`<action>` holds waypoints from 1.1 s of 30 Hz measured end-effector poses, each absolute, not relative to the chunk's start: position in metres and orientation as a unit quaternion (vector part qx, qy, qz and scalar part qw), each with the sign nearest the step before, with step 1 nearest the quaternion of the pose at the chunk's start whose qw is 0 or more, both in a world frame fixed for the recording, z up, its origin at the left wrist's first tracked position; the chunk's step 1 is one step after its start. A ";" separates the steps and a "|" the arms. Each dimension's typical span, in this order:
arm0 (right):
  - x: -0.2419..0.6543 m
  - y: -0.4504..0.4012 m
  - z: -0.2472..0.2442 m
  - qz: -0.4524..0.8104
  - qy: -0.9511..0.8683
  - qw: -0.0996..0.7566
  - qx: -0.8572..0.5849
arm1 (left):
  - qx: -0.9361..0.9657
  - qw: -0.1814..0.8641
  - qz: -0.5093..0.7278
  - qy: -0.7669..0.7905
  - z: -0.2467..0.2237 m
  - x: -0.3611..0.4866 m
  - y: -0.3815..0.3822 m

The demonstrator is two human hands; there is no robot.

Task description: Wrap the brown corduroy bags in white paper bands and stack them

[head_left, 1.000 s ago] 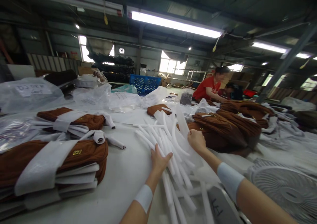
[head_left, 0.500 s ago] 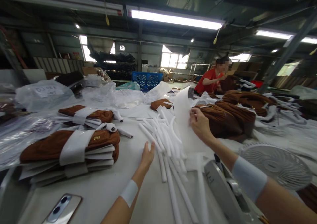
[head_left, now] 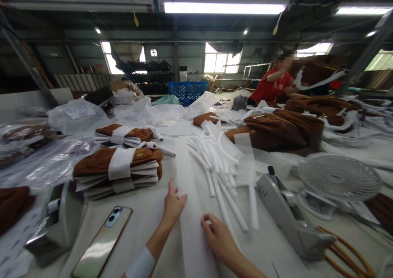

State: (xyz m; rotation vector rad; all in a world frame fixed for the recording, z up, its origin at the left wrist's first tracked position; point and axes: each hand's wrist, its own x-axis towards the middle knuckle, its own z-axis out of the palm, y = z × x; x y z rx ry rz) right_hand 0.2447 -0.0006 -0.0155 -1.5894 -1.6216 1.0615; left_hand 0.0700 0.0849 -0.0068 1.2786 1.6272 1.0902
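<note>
Now flat, a long white strip (head_left: pixel 192 229) runs btwn my two hands, from mid-surface (head_left: pixel 147 218) down toward the near edge. Half a sec. ago a white sheet stood upright at my R hand (head_left: pixel 217 236), by the brown bags (head_left: pixel 288 128); that hand has since dropped to the strip's right border, toward the surface's near edge, fingers loosely curled. Can't tell if they pinch the material. My L hand (head_left: pixel 172 204), earlier beside the heap of white tubes (head_left: pixel 215 159), is now at the strip's left border, fingers slack and apart, thumb out over the white; can't tell if it presses down.

The tubes lie right of the strip, heaped as before, w/ a translucent sheet (head_left: pixel 244 157) lying across their right side. My view has shifted: the phone (head_left: pixel 102 241), only partly in shot half a sec. ago, shows almost whole toward the near left corner, w/ a gray tape dispenser (head_left: pixel 55 224) just beside it, nearer the left edge. Opp. side, a second gray dispenser (head_left: pixel 282 218) stands nr a white fan (head_left: pixel 340 175), toward the right edge. Brown bags in white bands (head_left: pixel 119 163) lie in two stacks on the left half, same as earlier. Toward the far right corner, a co-worker in red (head_left: pixel 273 85) is beside a brown bag w/ a pale strap (head_left: pixel 319 73), now higher than before.
</note>
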 end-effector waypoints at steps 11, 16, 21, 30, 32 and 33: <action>0.334 -0.050 -0.091 -0.075 -0.630 0.225 -0.740 | 0.596 0.223 0.409 0.654 -0.047 0.075 0.062; 0.349 -0.003 -0.088 -0.033 -0.649 0.220 -0.727 | 0.600 0.199 0.398 0.665 -0.047 0.090 0.064; 0.346 0.029 -0.067 -0.023 -0.637 0.162 -0.753 | 0.651 0.140 0.344 0.662 -0.044 0.097 0.053; 0.363 0.007 -0.005 -0.027 -0.697 0.184 -0.692 | 0.775 0.047 0.170 0.607 -0.062 0.110 0.114; 0.394 0.024 0.024 -0.060 -0.696 0.222 -0.680 | 0.785 0.056 0.138 0.601 -0.074 0.112 0.120; 0.413 0.037 0.041 -0.075 -0.685 0.240 -0.684 | 0.788 0.059 0.135 0.598 -0.080 0.112 0.122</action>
